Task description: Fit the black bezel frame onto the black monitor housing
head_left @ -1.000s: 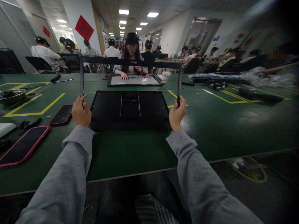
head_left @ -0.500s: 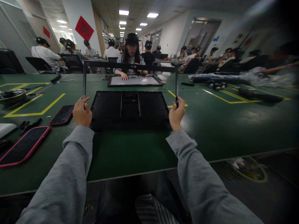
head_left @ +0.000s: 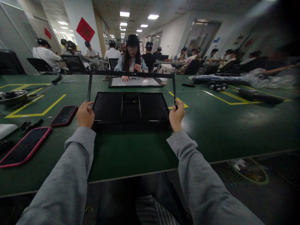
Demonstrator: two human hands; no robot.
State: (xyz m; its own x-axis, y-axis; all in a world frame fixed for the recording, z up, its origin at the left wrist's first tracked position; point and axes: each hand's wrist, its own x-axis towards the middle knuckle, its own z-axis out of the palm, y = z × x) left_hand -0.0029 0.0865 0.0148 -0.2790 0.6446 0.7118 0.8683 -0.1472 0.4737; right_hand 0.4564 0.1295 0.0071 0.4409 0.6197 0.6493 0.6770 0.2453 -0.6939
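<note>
I hold a thin black monitor frame [head_left: 131, 74] tilted up over a black monitor back panel [head_left: 131, 107] that lies flat on the green table [head_left: 131, 153]. My left hand [head_left: 85, 114] is closed on the frame's left side near its lower end. My right hand [head_left: 176, 115] is closed on the frame's right side. The frame's far bar hangs low above the panel's far edge. Both grey sleeves reach forward from the near table edge.
Two phones lie to the left: a red-edged one [head_left: 63, 115] and a pink-edged one [head_left: 24, 147]. A metal bowl [head_left: 11, 95] and small black parts [head_left: 29, 125] sit further left. A person across the table works on a white screen panel [head_left: 134, 82]. Yellow tape lines mark the table.
The frame has tipped down and away: its far bar has dropped towards the panel. Both hands have come down slightly and closer together.
</note>
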